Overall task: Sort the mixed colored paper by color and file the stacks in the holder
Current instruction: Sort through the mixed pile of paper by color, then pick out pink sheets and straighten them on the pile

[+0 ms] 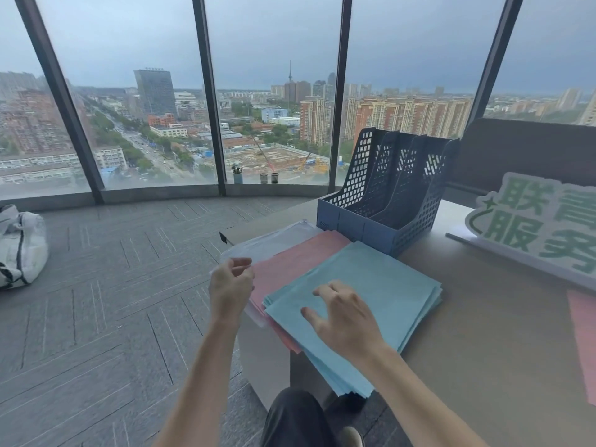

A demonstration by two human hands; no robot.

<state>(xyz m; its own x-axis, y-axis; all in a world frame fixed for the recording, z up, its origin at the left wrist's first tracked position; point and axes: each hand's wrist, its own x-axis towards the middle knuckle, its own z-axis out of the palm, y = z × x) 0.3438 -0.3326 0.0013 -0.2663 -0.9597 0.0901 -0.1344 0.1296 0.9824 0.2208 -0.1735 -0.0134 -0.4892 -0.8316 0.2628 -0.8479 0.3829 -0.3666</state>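
Where desk (483,317) meets carpet (113,285), windows (274,91) show city.

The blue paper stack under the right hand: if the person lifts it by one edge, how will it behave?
The blue paper stack would probably droop and fan apart: its edges are already uneven, not squared. It overhangs the desk near the person's knee, so a push toward them could tip sheets off. Sheets may slide over the pink paper beneath.
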